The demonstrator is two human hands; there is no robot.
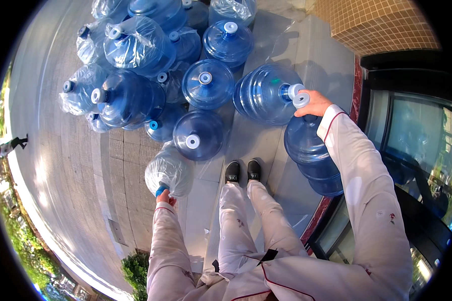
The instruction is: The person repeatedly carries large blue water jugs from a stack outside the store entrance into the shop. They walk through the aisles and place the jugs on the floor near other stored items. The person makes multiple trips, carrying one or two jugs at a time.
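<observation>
Head view: a jug in each hand, pile untouched

I've got my left hand [162, 196] clenched on the neck of a plastic-wrapped jug [169, 171] by my left leg; right hand [314, 104] grasping a bare blue jug [314, 155] at its top. Stacked jugs [150, 75] crowd the pavement [60, 165] ahead; a tilted jug [266, 93] leans against my right one

Bottles and hands, counted
About fifteen blue water jugs [208, 83], several in clear plastic bags; two hands, two black shoes [232, 171]
</observation>
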